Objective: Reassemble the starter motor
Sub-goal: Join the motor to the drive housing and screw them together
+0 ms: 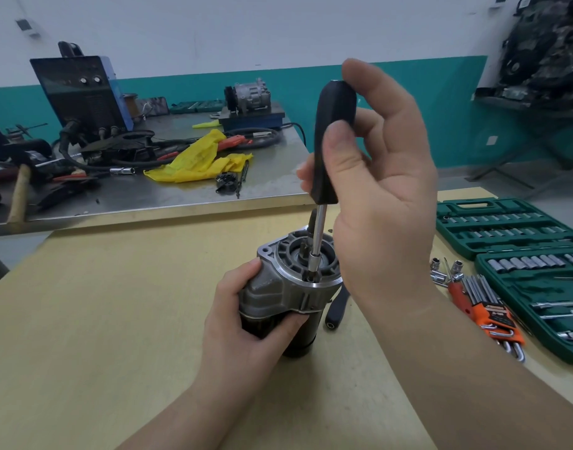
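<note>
Grey starter motor (288, 287) upright, nose up, gripped by left hand (246, 323); right hand (373, 190) pinches near-vertical driver (330, 147).

starter motor (286, 287): matt grey cast metal, glossy black body | driver (330, 147): matt black plastic handle, polished metal shaft | table (116, 303): smooth pale wood | rag (197, 160), 10 o'clock: yellow cloth

Person: left hand (243, 316) and right hand (385, 190) bare, ungloved; forearms bare, apparently no sleeves in view.
</note>
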A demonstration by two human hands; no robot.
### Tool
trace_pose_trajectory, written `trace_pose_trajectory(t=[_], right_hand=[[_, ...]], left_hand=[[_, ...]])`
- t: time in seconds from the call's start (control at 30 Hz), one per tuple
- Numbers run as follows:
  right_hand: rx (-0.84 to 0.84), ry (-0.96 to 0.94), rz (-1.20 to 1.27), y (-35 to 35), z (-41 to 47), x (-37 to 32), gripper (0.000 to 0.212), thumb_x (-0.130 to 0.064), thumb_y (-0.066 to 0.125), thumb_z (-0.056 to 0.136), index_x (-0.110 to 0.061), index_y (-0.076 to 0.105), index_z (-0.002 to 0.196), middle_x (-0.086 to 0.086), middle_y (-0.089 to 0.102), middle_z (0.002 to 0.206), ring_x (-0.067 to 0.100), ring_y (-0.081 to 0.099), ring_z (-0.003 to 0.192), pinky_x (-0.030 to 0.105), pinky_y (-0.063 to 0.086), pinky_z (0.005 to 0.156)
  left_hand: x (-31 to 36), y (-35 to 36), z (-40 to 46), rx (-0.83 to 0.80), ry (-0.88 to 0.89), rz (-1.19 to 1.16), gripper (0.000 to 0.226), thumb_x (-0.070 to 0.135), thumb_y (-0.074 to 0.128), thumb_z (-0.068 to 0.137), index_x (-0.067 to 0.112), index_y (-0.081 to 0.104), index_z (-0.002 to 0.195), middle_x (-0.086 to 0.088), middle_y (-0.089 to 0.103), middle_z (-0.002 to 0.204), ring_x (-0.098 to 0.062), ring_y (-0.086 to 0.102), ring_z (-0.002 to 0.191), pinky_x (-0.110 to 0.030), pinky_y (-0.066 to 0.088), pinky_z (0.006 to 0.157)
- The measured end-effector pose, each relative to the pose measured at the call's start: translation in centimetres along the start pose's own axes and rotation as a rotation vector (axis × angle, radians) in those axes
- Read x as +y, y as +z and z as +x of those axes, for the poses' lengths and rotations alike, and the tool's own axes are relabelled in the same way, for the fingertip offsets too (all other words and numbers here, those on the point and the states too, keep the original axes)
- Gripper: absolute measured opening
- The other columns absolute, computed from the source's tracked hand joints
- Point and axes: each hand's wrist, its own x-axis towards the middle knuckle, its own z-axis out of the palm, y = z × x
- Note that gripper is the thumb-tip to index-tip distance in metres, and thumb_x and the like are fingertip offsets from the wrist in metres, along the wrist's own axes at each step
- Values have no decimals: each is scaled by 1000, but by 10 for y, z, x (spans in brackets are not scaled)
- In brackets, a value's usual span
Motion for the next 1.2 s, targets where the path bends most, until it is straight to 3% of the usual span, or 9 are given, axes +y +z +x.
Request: trace_pose_trajectory(t=[0.07,0.23,0.43,0.63,0.73,0.83,0.93,1.07,1.2], right_hand=[[11,-27,-53,2,1,2,39,-8,59,106,-26,52,140,-12,64,99,41,61,77,54,58,69],[17,-10,-47,0,2,2,38,-11,58,107,-26,55,141,-19,64,99,43,57,76,51,56,67],[-8,32,59,-3,1,-1,33,-10,43,111,-18,57,141,18,68,125,38,69,92,38,60,76],[41,-43,-86,0,2,0,46,-9,70,100,-27,54,139,-16,62,95,29,62,80,57,60,69],[49,-30,-46,-1,2,-1,37,-11,67,102,-26,58,135,-17,62,94,27,59,77,55,59,63],[25,-10,55,-4,1,-3,29,-10,53,108,-17,59,135,-16,65,96,46,52,76,54,52,57],[38,33,75,-3,0,-5,31,-5,50,108,-15,58,136,0,67,105,51,57,82,54,57,64],[50,-22,75,-2,0,-11,31,0,51,107,-11,53,136,19,62,114,38,65,79,50,64,72],[97,-165,108,-8,7,-18,30,0,50,108,-8,43,137,20,55,117,29,66,82,48,63,70]], left_hand=[[0,0,0,1,-2,4,85,48,94,72,57,47,142,29,62,136,-3,67,122,-10,52,92],[2,0,1,0,12,10,85,46,93,72,58,46,142,32,60,136,-1,66,122,-9,52,92],[5,-1,2,7,35,15,85,44,92,73,58,45,142,30,60,137,-4,66,123,-12,52,93],[7,-1,2,8,29,16,84,46,91,72,61,44,140,33,60,136,0,66,121,-7,50,92],[6,-1,2,-3,32,16,84,44,90,71,60,45,140,32,60,136,-1,66,121,-7,50,92],[4,-3,1,-21,11,0,86,41,90,69,60,46,140,29,61,136,-4,67,121,-8,51,92],[3,-3,0,-8,-21,-44,84,44,90,67,60,49,138,28,62,135,-4,69,119,-15,55,92],[4,-3,-1,22,-64,-44,77,48,90,69,62,50,134,32,61,134,-4,69,116,-48,66,81],[6,-5,0,14,-61,-21,77,48,89,70,63,49,134,30,60,134,-8,69,116,-49,66,81]])
